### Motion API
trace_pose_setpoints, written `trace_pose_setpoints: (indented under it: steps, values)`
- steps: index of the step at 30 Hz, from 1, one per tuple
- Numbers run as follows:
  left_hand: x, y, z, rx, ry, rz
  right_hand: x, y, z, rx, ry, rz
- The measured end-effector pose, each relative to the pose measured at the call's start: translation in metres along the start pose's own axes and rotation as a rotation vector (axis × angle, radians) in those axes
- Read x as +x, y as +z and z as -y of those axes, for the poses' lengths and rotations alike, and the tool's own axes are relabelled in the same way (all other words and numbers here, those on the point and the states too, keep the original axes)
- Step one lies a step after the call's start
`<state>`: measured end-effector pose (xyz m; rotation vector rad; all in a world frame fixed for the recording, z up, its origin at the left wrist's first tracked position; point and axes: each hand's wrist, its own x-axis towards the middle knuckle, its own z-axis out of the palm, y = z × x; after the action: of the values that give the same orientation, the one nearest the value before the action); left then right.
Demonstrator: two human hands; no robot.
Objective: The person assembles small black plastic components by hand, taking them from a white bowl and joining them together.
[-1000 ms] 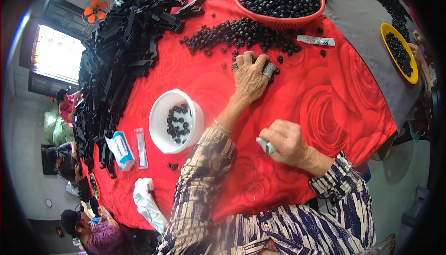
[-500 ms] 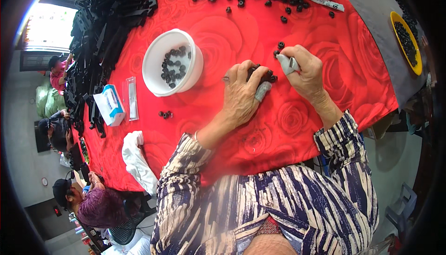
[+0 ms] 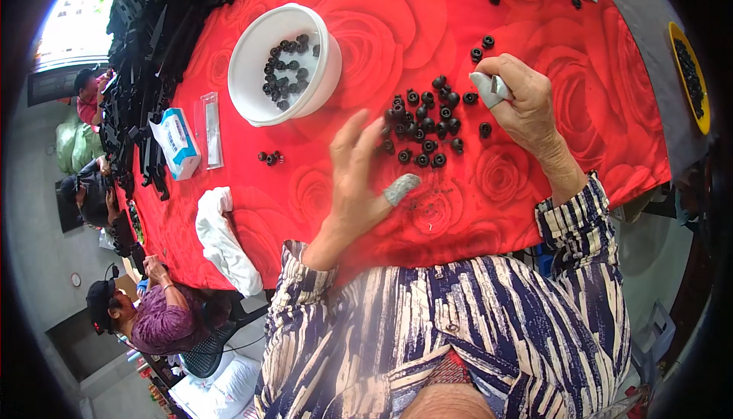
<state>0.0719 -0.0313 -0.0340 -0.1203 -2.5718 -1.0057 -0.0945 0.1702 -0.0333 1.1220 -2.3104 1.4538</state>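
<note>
My left hand (image 3: 357, 175) is open over the red cloth, its fingers spread and partly blurred, with a grey wrap on the thumb. Just to its right lies a loose cluster of small round black parts (image 3: 421, 123), with holes visible in several. My right hand (image 3: 523, 95) is closed at the cluster's right side. Its thumb also wears a grey cover, and a thin, small edge shows at the pinch, too little to name. Single black parts (image 3: 485, 130) lie close to that hand. A white round tub (image 3: 327, 75) with similar black parts inside stands beyond my left hand.
Long black plastic pieces (image 3: 164, 45) are heaped at the far left. Nearer are a blue-and-white box (image 3: 177, 144), a clear narrow packet (image 3: 213, 133) and a white cloth (image 3: 221, 240). A yellow tray (image 3: 702, 114) sits far right. Other people (image 3: 164, 316) sit along the left.
My left hand has drawn back and opened, leaving black parts spread on the cloth where it was cupped. The right hand remains closed. The whole view has shifted slightly.
</note>
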Motion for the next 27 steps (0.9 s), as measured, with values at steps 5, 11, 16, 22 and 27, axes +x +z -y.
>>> trace_pose_setpoints:
  steps: [5,11,16,22,27]
  values:
    - [-0.009,-0.024,0.0,0.182,-0.155,-0.095,0.004,-0.003,0.003,-0.015,0.041,0.01]
    - [-0.003,-0.042,0.003,0.231,-0.22,-0.048,0.001,-0.004,0.0,-0.065,-0.002,0.029]
    - [-0.003,-0.048,0.01,0.144,-0.325,-0.005,0.002,-0.004,0.003,-0.052,0.022,0.057]
    - [0.006,-0.04,0.021,0.248,-0.213,0.153,0.003,-0.003,0.004,-0.056,-0.003,0.065]
    - [0.015,-0.036,0.019,0.233,-0.225,0.083,0.005,-0.004,0.006,-0.054,-0.001,0.086]
